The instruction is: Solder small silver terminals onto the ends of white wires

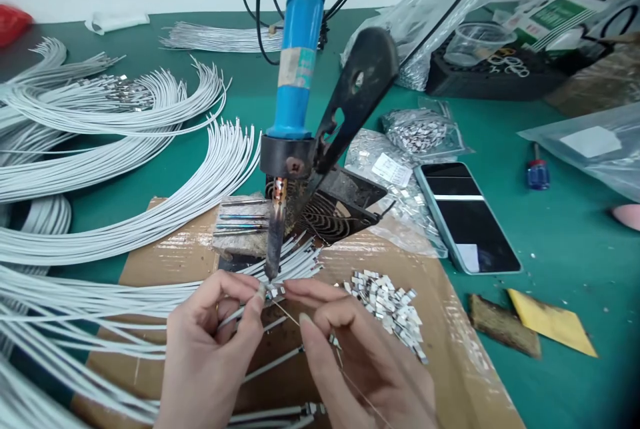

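Note:
A blue-handled soldering iron (299, 56) stands fixed in a black holder (350, 109), its tip pointing down at about the middle of the view. My left hand (215, 342) pinches a white cable end (235, 314) with a small metal connector right under the tip. My right hand (360, 356) is closed in a pinch on a thin strand of solder wire (286, 312) that runs up to the same spot. A heap of small metal connector shells (387, 309) lies on the cardboard sheet (450, 349) just right of my right hand.
Bundles of white cables (125, 169) fan across the green table on the left. A small fan (330, 212) sits behind the iron. A phone (465, 216), bags of metal parts (420, 130), a screwdriver (537, 172), a yellow sponge (553, 322) and a brown pad (503, 326) lie at right.

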A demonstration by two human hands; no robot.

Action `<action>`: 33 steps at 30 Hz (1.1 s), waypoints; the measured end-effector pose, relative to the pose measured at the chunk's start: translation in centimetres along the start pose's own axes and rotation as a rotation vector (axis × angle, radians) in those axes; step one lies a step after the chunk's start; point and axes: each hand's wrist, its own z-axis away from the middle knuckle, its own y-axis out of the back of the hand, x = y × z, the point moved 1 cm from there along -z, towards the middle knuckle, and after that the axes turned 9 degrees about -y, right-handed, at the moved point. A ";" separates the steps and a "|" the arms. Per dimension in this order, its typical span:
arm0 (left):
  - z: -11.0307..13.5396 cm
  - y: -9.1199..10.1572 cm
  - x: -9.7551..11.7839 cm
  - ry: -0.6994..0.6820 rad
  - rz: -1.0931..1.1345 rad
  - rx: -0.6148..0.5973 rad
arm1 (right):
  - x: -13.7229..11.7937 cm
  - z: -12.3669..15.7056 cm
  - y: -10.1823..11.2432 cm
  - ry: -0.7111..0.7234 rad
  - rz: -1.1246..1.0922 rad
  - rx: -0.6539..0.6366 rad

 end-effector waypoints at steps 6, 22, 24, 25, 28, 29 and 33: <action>0.0 -0.2 0.3 0.001 0.044 0.070 | -0.2 -0.1 -0.1 -0.060 -0.033 -0.004; 0.1 -0.7 0.8 -0.007 0.053 0.094 | -0.3 -0.6 -0.4 -0.084 0.014 0.021; 0.2 -0.8 0.9 -0.008 0.054 0.096 | -0.3 -0.6 -0.4 -0.073 0.020 0.022; 0.2 -0.8 0.9 -0.008 0.052 0.095 | -0.3 -0.6 -0.4 -0.066 0.025 0.022; 0.0 -0.7 0.8 -0.006 0.043 0.089 | -0.4 -0.6 -0.4 -0.043 0.049 0.025; 0.0 -0.6 0.7 -0.007 0.045 0.090 | -0.4 -0.6 -0.4 -0.039 0.054 0.028; -0.3 -0.1 0.4 -0.054 0.015 0.039 | -0.4 -0.6 -0.4 -0.031 0.064 0.033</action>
